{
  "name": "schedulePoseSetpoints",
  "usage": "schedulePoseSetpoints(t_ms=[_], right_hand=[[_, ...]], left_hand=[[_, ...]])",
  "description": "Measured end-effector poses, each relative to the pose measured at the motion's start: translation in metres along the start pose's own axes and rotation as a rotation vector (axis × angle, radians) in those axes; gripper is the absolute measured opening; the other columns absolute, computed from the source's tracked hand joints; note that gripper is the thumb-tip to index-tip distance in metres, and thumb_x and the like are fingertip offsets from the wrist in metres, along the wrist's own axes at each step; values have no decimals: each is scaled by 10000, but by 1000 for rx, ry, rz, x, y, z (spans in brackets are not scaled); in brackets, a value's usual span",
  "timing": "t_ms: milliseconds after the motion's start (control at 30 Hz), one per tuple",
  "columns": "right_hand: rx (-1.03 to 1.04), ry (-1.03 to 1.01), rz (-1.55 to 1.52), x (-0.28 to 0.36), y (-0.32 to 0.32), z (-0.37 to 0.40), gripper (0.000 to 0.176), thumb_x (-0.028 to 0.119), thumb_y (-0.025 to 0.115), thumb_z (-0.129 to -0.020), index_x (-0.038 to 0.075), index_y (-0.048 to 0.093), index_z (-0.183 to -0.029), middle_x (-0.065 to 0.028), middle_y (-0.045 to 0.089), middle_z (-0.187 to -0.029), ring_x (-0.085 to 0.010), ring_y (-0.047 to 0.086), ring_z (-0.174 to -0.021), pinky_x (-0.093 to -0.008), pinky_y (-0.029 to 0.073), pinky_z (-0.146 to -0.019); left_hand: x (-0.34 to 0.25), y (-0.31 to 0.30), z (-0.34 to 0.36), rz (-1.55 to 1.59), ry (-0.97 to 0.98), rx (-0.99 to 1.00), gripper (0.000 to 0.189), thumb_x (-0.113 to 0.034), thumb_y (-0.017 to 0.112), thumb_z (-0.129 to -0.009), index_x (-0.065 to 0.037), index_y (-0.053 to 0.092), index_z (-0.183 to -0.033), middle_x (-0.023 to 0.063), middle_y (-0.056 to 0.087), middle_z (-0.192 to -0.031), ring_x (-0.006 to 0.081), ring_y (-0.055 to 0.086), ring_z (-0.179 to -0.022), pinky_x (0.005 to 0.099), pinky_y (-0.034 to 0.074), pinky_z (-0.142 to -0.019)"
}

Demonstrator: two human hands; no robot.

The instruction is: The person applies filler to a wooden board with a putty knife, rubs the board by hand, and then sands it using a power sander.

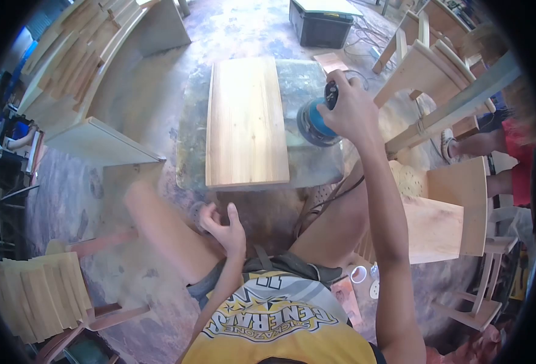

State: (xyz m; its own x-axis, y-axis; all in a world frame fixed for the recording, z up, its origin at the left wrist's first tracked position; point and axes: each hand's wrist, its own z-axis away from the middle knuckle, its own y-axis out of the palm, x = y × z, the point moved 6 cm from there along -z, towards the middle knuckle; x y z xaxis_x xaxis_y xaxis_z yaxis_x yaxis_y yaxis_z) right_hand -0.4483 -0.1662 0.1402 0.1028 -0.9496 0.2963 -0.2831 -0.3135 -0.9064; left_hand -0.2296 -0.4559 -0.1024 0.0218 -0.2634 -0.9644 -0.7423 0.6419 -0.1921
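My right hand (353,109) is wrapped round the top of a blue and black electric sander (316,124). The sander is tilted, with its round pad facing left, beside the right edge of a pale wooden board (246,121). The board lies flat on a low, worn work surface (310,176) in front of me. Over my lap, my left hand (224,232) has its thumb and fingers apart and holds nothing. It is nearest to the board's near end without touching it.
Stacked wood strips (80,54) lie at upper left, and more slats (43,294) at lower left. A black bin (321,27) stands beyond the board. Wooden chair parts (422,67) and a person in red shorts (516,161) are at right. A tape roll (358,275) sits beside me.
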Motion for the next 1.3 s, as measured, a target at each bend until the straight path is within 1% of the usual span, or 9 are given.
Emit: schedulePoseSetpoints(t_ms=[67, 300, 467, 567, 633, 700, 1033, 1100, 1300], right_hand=[[4, 8, -12, -8, 1, 7, 528, 307, 788, -764, 173, 598, -1237, -188, 654, -1114, -394, 673, -1017, -480, 533, -863], [-457, 260, -290, -76, 13, 0, 544, 299, 822, -755, 125, 592, -1216, -182, 639, -1090, -379, 668, -1027, -445, 525, -934], [-688, 565, -1294, -155, 51, -10, 378, 264, 780, -885, 31, 575, -1102, -100, 640, -981, -295, 686, -843, -444, 574, -728], [-456, 543, -1724, -161, 65, -7, 272, 228, 723, -935, 53, 567, -1073, -110, 648, -947, -283, 684, -774, -458, 581, -663], [-391, 548, -1837, -156, 71, 5, 276, 249, 692, -951, 45, 579, -1100, -122, 666, -952, -289, 686, -793, -447, 582, -678], [-289, 707, -2001, -150, 80, 19, 271, 269, 707, -937, 51, 590, -1049, -117, 661, -879, -267, 678, -686, -415, 569, -570], [-309, 482, -1848, -178, 59, 21, 325, 287, 687, -945, 28, 611, -1128, -162, 683, -970, -279, 691, -711, -365, 580, -572], [-660, 448, -1452, -163, 10, 18, 312, 215, 773, -880, 29, 583, -1044, -117, 647, -884, -248, 682, -661, -347, 556, -471], [-410, -73, -921, -42, -116, -42, 524, 269, 879, -773, 38, 592, -1146, -69, 644, -936, -183, 682, -834, -316, 547, -650]], left_hand=[[-59, 5, -35, -244, 366, -78, 573, -251, 781, -889, 35, 514, -1308, 248, 472, -1399, 391, 455, -1329, 459, 380, -1116], [-48, 57, -103, -320, 90, 263, 781, -298, 808, -860, 75, 448, -1445, 280, 629, -1302, 466, 507, -1307, 511, 351, -1143], [-43, 51, -35, -457, 133, 257, 794, -337, 778, -902, 53, 402, -1483, 231, 571, -1399, 369, 502, -1337, 450, 385, -1142], [-50, 43, 1, -69, -41, 70, 734, -296, 770, -914, 3, 405, -1477, 191, 532, -1393, 388, 534, -1280, 507, 442, -1098], [-37, 48, 29, 417, -873, 106, 667, -321, 742, -939, -20, 428, -1445, 121, 513, -1360, 318, 567, -1249, 453, 486, -1058], [-20, 47, 31, 718, -1013, 218, 622, -202, 754, -933, 9, 440, -1426, 156, 513, -1388, 305, 562, -1252, 512, 538, -1010], [-115, -27, -60, 365, -110, -10, 305, -12, 769, -858, 71, 657, -1130, 83, 690, -1054, 153, 660, -923, 301, 542, -833], [-120, -28, -61, 389, -74, 5, 326, -10, 772, -848, 86, 674, -1143, 94, 708, -1055, 157, 672, -946, 303, 536, -883], [-147, 6, -84, 246, 230, 228, 529, -72, 806, -838, 109, 625, -1301, 142, 724, -1136, 157, 679, -1028, 311, 534, -919]])
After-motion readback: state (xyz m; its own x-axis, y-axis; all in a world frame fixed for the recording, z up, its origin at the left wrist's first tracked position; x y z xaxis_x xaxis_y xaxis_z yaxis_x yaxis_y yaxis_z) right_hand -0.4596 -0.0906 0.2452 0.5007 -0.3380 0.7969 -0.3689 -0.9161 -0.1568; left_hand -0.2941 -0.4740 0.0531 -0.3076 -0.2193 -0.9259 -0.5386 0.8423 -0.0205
